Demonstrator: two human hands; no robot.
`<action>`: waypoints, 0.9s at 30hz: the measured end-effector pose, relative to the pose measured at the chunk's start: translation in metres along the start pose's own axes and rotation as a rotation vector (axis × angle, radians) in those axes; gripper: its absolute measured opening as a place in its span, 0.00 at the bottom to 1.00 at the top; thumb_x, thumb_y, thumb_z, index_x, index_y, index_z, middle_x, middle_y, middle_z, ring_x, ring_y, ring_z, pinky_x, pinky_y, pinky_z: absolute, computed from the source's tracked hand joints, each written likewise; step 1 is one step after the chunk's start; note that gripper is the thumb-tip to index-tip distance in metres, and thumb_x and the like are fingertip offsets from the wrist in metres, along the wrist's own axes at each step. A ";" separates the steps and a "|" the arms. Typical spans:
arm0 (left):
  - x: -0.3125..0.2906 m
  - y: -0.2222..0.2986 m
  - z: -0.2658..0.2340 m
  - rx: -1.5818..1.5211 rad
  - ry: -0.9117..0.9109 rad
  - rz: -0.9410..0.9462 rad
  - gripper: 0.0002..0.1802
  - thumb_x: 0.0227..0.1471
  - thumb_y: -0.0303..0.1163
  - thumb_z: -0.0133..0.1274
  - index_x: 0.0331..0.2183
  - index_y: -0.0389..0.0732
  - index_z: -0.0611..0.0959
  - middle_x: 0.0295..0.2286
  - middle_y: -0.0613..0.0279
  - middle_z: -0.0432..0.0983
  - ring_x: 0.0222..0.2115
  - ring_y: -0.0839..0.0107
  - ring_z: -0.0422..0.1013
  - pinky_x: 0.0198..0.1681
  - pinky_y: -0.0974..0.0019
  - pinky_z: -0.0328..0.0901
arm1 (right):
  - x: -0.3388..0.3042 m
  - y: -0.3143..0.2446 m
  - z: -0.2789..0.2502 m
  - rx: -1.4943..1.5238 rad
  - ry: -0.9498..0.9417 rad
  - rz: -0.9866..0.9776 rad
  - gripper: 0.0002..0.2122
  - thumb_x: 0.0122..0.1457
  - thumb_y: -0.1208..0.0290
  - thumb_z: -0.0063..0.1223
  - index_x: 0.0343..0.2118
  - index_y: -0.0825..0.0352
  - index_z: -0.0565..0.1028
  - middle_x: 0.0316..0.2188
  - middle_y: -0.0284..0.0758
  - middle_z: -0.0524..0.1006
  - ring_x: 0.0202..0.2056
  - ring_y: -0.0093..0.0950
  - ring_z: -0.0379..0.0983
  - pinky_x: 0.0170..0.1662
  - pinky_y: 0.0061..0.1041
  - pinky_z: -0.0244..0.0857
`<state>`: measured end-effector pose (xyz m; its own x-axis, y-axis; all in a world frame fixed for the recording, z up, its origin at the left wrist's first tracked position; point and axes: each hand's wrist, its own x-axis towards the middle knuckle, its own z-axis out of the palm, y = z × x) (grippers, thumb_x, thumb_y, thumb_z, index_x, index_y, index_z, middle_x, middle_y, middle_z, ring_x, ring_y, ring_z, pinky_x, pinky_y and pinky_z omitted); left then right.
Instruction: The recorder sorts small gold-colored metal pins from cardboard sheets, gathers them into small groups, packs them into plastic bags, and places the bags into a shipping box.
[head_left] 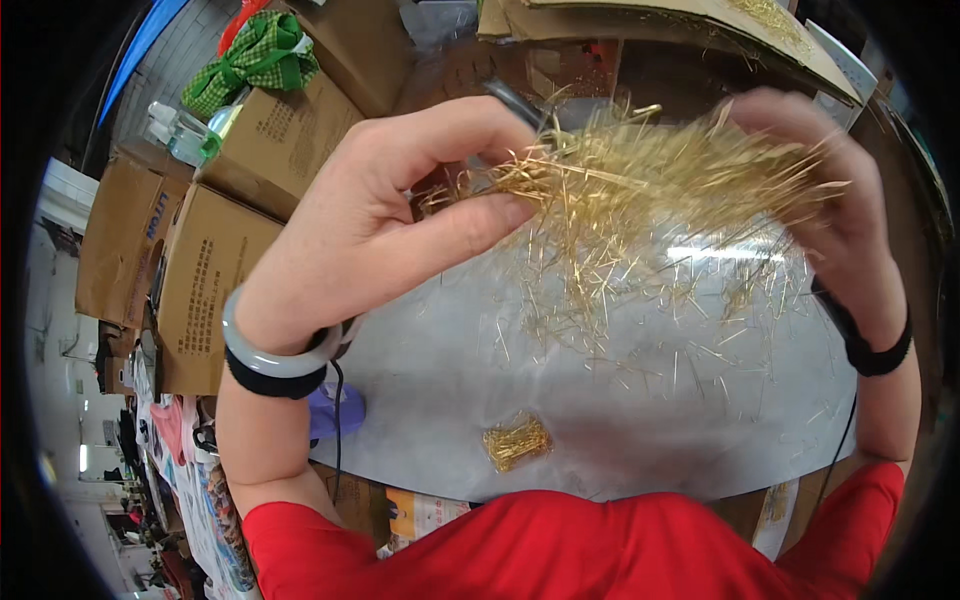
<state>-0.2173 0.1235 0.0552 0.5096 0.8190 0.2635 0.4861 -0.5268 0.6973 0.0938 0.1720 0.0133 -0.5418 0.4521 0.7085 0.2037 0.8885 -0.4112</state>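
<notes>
My left hand (400, 200) pinches a clump of thin gold metal pins (530, 172) between thumb and fingers. A long loose mass of the same pins stretches right from it, blurred by motion. At its right end is my right hand (845, 180), cupped near the pins, its fingers smeared and partly hidden. Below the hands, many pins lie tangled and scattered (590, 310) on a grey translucent sheet (420, 410). Closer to my body rests a small bundle of gold pins (517, 441), apparently in a clear bag.
Stacked cardboard boxes (215, 270) stand to the left, with a green checkered cloth bundle (250, 65) on top. A purple container (335, 408) sits at the sheet's left edge. At the far side is a flattened cardboard piece (690, 25) bearing more gold pins.
</notes>
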 end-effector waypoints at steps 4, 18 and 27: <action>0.007 -0.008 0.002 0.145 -0.121 -0.030 0.09 0.47 0.24 0.61 0.33 0.34 0.81 0.26 0.68 0.74 0.26 0.83 0.66 0.30 0.75 0.60 | -0.007 0.001 -0.007 -0.376 -0.585 0.227 0.20 0.47 0.83 0.63 0.46 0.69 0.76 0.35 0.35 0.79 0.35 0.28 0.76 0.42 0.25 0.70; 0.023 -0.007 -0.019 -0.057 -0.174 -0.045 0.09 0.55 0.23 0.51 0.40 0.37 0.78 0.32 0.67 0.75 0.36 0.78 0.72 0.40 0.72 0.66 | 0.014 0.006 -0.024 -0.170 -0.249 0.013 0.15 0.54 0.79 0.62 0.46 0.72 0.77 0.41 0.37 0.81 0.38 0.24 0.78 0.42 0.24 0.73; 0.048 -0.020 -0.037 -0.858 0.235 -0.011 0.12 0.61 0.36 0.55 0.44 0.41 0.77 0.35 0.70 0.77 0.31 0.82 0.74 0.30 0.79 0.69 | 0.070 0.001 -0.026 0.313 0.132 0.444 0.12 0.56 0.76 0.60 0.43 0.71 0.79 0.38 0.32 0.82 0.36 0.21 0.77 0.42 0.25 0.71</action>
<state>-0.2289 0.1818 0.0782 0.3032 0.8983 0.3182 -0.2570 -0.2444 0.9350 0.0775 0.2067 0.0776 -0.3487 0.8014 0.4859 0.1259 0.5538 -0.8230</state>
